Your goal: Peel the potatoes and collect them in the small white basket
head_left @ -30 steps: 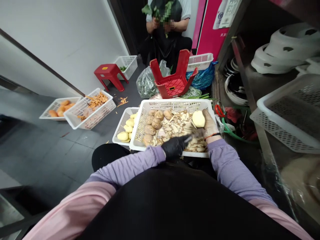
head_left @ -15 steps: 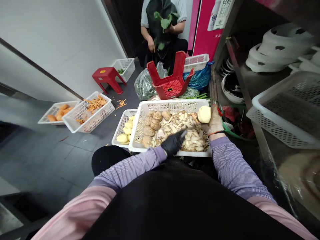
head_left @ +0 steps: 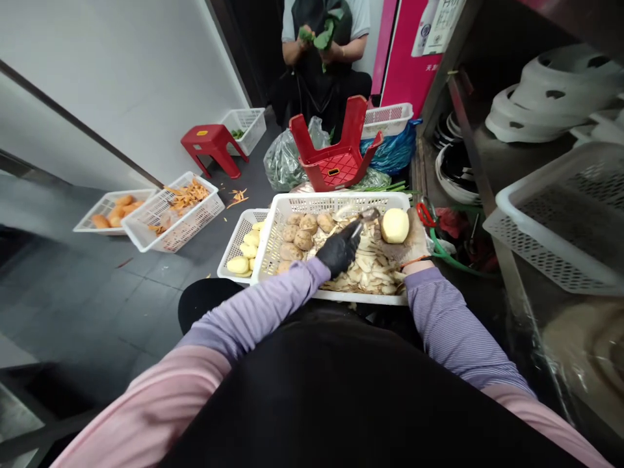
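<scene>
My left hand (head_left: 340,250), in a black glove, is closed around a peeler (head_left: 365,218) whose head points up and right, a little apart from the potato. A mostly peeled, pale yellow potato (head_left: 395,225) rests in my right hand (head_left: 414,239), which wears a light, stained glove. Both hands are over a white perforated basket (head_left: 336,199). Inside it, unpeeled brown potatoes (head_left: 303,240) lie at the left and a heap of potato peels (head_left: 373,270) covers the middle and right. Peeled potatoes (head_left: 238,264) fill part of a smaller white basket (head_left: 227,260) beside it.
An upturned red stool (head_left: 334,170) stands just beyond the basket, another red stool (head_left: 209,143) farther left. Baskets of carrots (head_left: 117,211) and carrot peels (head_left: 188,197) lie on the left floor. Opposite, a person (head_left: 326,52) handles green leaves. Metal shelving (head_left: 511,260) borders the right.
My left hand has moved slightly up with the peeler, which now shows clearly. The potato has shifted a little left and down. The other person's lower hand has risen to the leaves.
</scene>
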Action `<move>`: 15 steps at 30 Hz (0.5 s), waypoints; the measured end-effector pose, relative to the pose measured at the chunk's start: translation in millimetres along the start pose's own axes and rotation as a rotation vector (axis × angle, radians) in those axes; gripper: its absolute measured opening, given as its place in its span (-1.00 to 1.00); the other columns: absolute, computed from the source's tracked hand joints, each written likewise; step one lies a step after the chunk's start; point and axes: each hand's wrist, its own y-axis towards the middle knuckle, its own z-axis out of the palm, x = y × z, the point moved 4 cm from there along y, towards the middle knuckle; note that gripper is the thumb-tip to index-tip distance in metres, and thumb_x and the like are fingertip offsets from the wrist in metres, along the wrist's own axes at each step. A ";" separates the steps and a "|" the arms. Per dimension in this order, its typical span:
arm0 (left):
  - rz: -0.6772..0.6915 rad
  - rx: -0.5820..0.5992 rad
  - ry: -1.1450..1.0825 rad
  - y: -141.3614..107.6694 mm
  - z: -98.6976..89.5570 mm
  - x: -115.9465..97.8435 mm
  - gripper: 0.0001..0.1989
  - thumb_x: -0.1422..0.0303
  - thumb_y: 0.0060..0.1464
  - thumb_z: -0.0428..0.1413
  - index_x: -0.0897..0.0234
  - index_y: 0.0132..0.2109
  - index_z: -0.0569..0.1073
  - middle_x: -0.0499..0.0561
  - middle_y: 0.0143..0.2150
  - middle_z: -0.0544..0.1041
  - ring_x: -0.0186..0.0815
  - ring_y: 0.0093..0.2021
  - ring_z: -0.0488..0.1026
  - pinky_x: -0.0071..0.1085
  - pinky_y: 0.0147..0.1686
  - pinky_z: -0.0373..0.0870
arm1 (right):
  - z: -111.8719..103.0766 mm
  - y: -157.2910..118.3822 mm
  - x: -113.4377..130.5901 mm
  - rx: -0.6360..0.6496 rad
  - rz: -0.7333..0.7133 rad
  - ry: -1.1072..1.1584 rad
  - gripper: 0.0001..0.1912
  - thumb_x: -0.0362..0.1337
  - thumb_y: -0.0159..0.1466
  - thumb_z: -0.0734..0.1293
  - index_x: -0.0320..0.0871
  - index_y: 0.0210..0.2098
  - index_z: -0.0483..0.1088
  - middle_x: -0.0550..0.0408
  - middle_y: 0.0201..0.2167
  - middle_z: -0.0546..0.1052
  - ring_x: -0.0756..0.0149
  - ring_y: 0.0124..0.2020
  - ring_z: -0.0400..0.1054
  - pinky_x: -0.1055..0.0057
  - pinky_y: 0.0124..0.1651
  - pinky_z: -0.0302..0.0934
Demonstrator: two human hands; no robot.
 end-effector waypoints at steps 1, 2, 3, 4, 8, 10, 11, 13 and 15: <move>-0.006 -0.006 0.009 8.4 -2.5 -3.6 -0.51 0.34 0.19 -0.08 0.29 0.26 0.14 0.02 -0.37 0.51 -0.42 -0.53 0.37 -0.50 -0.47 0.34 | 1.3 -1.3 -3.4 -0.002 0.000 -0.003 -0.76 -0.03 0.14 0.26 -0.05 -0.34 0.33 0.24 -0.52 0.49 0.36 -0.46 0.40 0.37 -0.45 0.38; -0.006 -0.002 0.031 14.4 -2.2 -6.2 -0.52 0.34 0.20 -0.09 0.29 0.25 0.16 0.01 -0.38 0.50 -0.44 -0.56 0.35 -0.50 -0.48 0.33 | 1.7 -2.0 -6.1 -0.017 -0.017 -0.008 -0.76 -0.03 0.15 0.24 -0.06 -0.35 0.33 0.25 -0.54 0.48 0.37 -0.47 0.39 0.39 -0.46 0.37; -0.003 0.006 0.058 17.1 0.7 -7.0 -0.54 0.34 0.20 -0.09 0.28 0.24 0.18 0.00 -0.38 0.50 -0.45 -0.56 0.34 -0.51 -0.47 0.33 | 1.4 -1.9 -7.8 -0.034 -0.042 -0.012 -0.75 -0.03 0.17 0.21 -0.07 -0.36 0.33 0.26 -0.56 0.47 0.39 -0.50 0.38 0.42 -0.48 0.35; 0.006 0.016 0.088 16.0 5.9 -5.6 -0.55 0.35 0.19 -0.08 0.27 0.22 0.21 0.00 -0.36 0.50 -0.44 -0.54 0.35 -0.51 -0.45 0.34 | 0.7 -1.1 -8.4 -0.053 -0.070 -0.016 -0.74 -0.02 0.19 0.19 -0.08 -0.37 0.32 0.26 -0.58 0.45 0.41 -0.52 0.36 0.46 -0.51 0.32; 0.025 0.048 0.133 -9.1 25.0 13.8 -0.56 0.36 0.16 -0.03 0.28 0.18 0.28 0.04 -0.28 0.50 -0.39 -0.38 0.40 -0.53 -0.36 0.35 | -6.3 5.3 -1.8 -0.129 -0.140 -0.024 -0.65 0.01 0.23 0.08 -0.09 -0.41 0.30 0.25 -0.65 0.41 0.40 -0.58 0.31 0.50 -0.59 0.25; -0.036 0.049 0.061 -17.6 22.7 22.0 -0.55 0.33 0.17 -0.05 0.30 0.20 0.25 0.01 -0.41 0.46 -0.41 -0.47 0.37 -0.55 -0.47 0.33 | -9.3 6.9 2.0 -0.147 -0.132 0.003 -0.62 0.06 0.22 0.07 -0.07 -0.41 0.29 0.26 -0.65 0.40 0.39 -0.55 0.32 0.47 -0.55 0.27; -0.071 0.038 0.015 -18.5 18.8 23.0 -0.53 0.31 0.18 -0.07 0.29 0.22 0.21 -0.04 -0.49 0.42 -0.44 -0.54 0.33 -0.57 -0.54 0.29 | -9.7 7.0 2.2 -0.140 -0.112 0.010 -0.61 0.08 0.21 0.08 -0.07 -0.40 0.30 0.26 -0.64 0.41 0.38 -0.53 0.33 0.46 -0.52 0.28; -0.118 0.023 -0.052 -15.4 9.9 19.1 -0.52 0.27 0.20 -0.10 0.26 0.24 0.16 -0.12 -0.60 0.30 -0.48 -0.66 0.23 -0.60 -0.65 0.20 | -8.3 5.8 -1.1 -0.093 -0.050 0.000 -0.63 0.08 0.20 0.11 -0.06 -0.38 0.32 0.24 -0.60 0.44 0.37 -0.46 0.36 0.45 -0.47 0.30; -0.120 0.026 -0.050 -10.3 3.6 11.2 -0.52 0.26 0.21 -0.11 0.22 0.25 0.16 -0.16 -0.64 0.24 -0.51 -0.70 0.18 -0.62 -0.69 0.14 | -5.9 3.9 -7.9 -0.035 0.003 -0.045 -0.65 0.06 0.21 0.14 -0.07 -0.36 0.33 0.20 -0.56 0.47 0.35 -0.40 0.38 0.43 -0.44 0.31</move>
